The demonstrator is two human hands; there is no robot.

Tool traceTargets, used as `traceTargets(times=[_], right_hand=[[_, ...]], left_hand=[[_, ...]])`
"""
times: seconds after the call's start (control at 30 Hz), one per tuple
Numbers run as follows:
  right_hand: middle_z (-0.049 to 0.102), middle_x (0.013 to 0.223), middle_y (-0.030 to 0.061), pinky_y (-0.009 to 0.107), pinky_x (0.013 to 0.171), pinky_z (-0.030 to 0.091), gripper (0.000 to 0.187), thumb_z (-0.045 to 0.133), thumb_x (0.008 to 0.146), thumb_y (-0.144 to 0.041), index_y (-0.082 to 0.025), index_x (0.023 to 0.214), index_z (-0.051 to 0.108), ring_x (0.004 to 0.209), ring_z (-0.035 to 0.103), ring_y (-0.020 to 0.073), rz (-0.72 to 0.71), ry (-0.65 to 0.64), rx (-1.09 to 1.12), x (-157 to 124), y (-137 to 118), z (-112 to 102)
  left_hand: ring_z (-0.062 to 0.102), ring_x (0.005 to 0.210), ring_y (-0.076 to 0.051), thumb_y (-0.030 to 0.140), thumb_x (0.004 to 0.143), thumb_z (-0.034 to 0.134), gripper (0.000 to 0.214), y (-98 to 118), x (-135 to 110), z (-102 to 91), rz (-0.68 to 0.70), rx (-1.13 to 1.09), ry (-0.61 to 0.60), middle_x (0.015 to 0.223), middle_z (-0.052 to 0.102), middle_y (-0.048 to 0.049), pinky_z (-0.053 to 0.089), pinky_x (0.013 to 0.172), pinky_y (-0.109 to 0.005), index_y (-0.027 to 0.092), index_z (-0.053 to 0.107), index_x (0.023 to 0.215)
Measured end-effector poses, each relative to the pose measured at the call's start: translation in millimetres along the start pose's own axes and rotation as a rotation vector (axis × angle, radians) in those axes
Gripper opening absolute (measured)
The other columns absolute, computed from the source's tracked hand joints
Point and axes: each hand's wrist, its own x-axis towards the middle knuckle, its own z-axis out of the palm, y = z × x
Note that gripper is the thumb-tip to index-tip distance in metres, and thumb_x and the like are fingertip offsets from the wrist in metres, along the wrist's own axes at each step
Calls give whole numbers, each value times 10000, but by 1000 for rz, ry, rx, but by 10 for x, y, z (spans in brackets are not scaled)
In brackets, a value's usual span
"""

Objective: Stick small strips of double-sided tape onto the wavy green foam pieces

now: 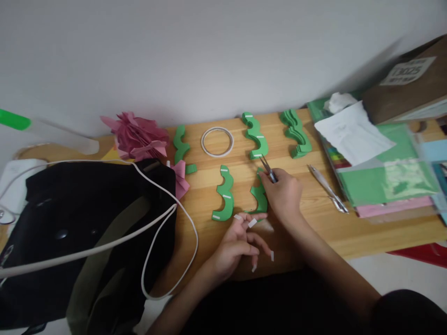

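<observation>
My right hand [285, 191] is closed round a pair of metal tweezers [266, 166], their points up and to the left. Beneath it, partly covered, lies a wavy green paper piece [259, 199]. Palm up, with fingers spread, my left hand [234, 247] rests just below that piece, and small white tape strips [252, 223] stick to its fingertips. To the left lies another wavy green piece [224, 193] with several white strips on it. Farther back are a green stack with white strips [256, 135] and a plain green stack [296, 132].
A roll of white tape [217, 141] lies near the wall, beside a green piece [180, 148] and a pink paper flower [139, 137]. A black bag [115, 204] with a white cable [197, 237] fills the left. A craft knife [327, 188] lies by green packets [373, 184] and a box [408, 88].
</observation>
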Motion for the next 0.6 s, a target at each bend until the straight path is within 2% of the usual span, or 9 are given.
traceTargets(times=[0.13, 0.3, 0.4, 0.6], right_hand=[[734, 758, 121, 290, 545, 299, 276, 588, 823, -417, -168, 849, 704, 672, 641, 260, -14, 5, 6, 35, 18, -35], [698, 679, 84, 281, 547, 338, 227, 613, 762, -394, -173, 730, 650, 594, 583, 203, -57, -36, 270, 145, 143, -88], [645, 590, 46, 272, 521, 331, 281, 622, 742, -452, -183, 660, 618, 544, 539, 174, -67, -58, 360, 200, 191, -110], [627, 579, 50, 286, 506, 264, 360, 701, 687, -528, -206, 587, 573, 559, 546, 195, -84, -105, 65, 282, 88, -132]], left_hand=[[693, 716, -138, 73, 592, 606, 459, 0, 2, 1, 5, 1, -3, 1332, 485, -102, 449, 373, -118, 215, 395, 974], [695, 699, -140, 66, 594, 608, 453, -1, 0, -4, 9, -17, -1, 1301, 502, -96, 448, 361, -118, 213, 390, 962], [697, 694, -146, 58, 587, 603, 459, 0, 2, -10, 5, -17, 11, 1282, 509, -100, 455, 357, -125, 210, 387, 962], [694, 693, -153, 63, 587, 601, 463, -6, 4, -18, 9, -2, 17, 1269, 523, -104, 453, 349, -132, 213, 381, 965]])
